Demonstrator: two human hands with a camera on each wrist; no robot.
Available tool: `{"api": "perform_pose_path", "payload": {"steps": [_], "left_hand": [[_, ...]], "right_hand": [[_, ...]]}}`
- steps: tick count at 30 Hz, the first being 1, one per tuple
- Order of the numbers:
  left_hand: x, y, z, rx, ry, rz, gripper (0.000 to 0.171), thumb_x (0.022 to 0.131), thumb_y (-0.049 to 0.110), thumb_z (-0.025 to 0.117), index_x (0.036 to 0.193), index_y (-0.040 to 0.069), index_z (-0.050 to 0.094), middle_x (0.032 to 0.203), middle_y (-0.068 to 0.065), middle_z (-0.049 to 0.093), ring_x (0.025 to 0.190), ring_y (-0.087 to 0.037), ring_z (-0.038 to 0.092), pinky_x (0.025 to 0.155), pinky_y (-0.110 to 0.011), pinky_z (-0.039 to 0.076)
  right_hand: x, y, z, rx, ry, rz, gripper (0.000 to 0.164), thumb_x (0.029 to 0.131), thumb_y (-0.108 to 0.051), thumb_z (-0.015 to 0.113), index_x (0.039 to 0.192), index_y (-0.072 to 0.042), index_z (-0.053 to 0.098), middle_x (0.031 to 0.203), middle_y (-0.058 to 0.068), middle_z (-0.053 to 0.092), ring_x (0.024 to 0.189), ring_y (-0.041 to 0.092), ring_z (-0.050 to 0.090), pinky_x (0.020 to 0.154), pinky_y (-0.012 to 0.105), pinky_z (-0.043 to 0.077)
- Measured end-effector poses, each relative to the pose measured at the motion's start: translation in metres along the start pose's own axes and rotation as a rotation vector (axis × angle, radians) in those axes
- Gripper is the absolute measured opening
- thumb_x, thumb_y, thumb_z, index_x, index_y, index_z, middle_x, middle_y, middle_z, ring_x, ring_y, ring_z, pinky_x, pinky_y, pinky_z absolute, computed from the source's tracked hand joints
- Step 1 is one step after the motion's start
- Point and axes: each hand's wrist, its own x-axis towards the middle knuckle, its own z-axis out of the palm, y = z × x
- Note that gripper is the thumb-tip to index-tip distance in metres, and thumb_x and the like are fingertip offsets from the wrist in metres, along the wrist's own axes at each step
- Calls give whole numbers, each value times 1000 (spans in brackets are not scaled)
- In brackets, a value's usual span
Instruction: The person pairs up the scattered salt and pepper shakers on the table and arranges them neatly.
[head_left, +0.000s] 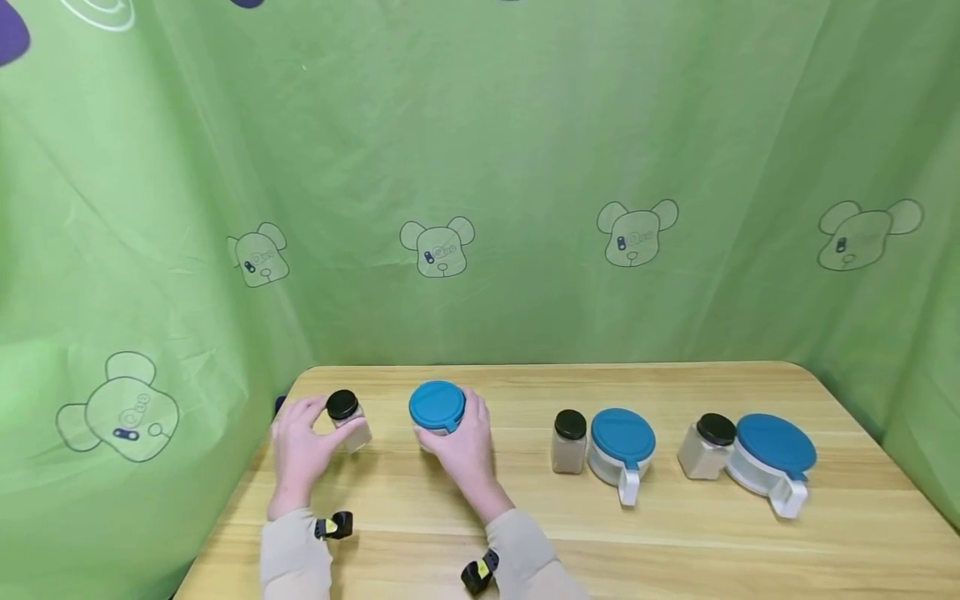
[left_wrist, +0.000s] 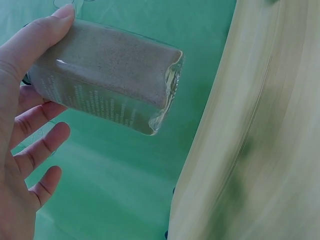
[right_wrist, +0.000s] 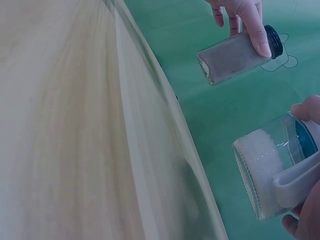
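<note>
My left hand (head_left: 300, 450) holds a small square jar (head_left: 351, 425) with a black lid, thumb and fingers near its lid end. In the left wrist view, this spice jar (left_wrist: 105, 75) shows greyish powder through clear walls, and its bottom is off the table. To the right, my right hand (head_left: 467, 446) grips a round seasoning jar (head_left: 437, 404) with a blue lid. The right wrist view shows that seasoning jar (right_wrist: 260, 160) raised too, with white grains inside and a white handle. The two held jars are apart.
On the wooden table (head_left: 405, 533), right of my hands, stand a black-lidded jar (head_left: 568, 450) beside a blue-lidded jar (head_left: 622, 435). Farther right, another black-lidded jar (head_left: 702, 454) stands against a larger blue-lidded one (head_left: 776, 446). A green curtain (head_left: 525, 125) hangs behind.
</note>
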Motion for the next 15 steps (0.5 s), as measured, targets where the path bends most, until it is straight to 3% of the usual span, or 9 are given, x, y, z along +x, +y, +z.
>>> {"api": "perform_pose_path", "payload": {"steps": [15], "left_hand": [[0, 16, 17, -48, -14, 63, 67, 62, 43, 89, 112, 3, 70, 120, -19, 66, 116, -38, 54, 106, -55, 28]], "right_hand": [[-1, 6, -14, -21, 19, -10, 90, 64, -42, 88, 138, -14, 44, 130, 8, 53, 121, 27, 53, 99, 51, 49]]}}
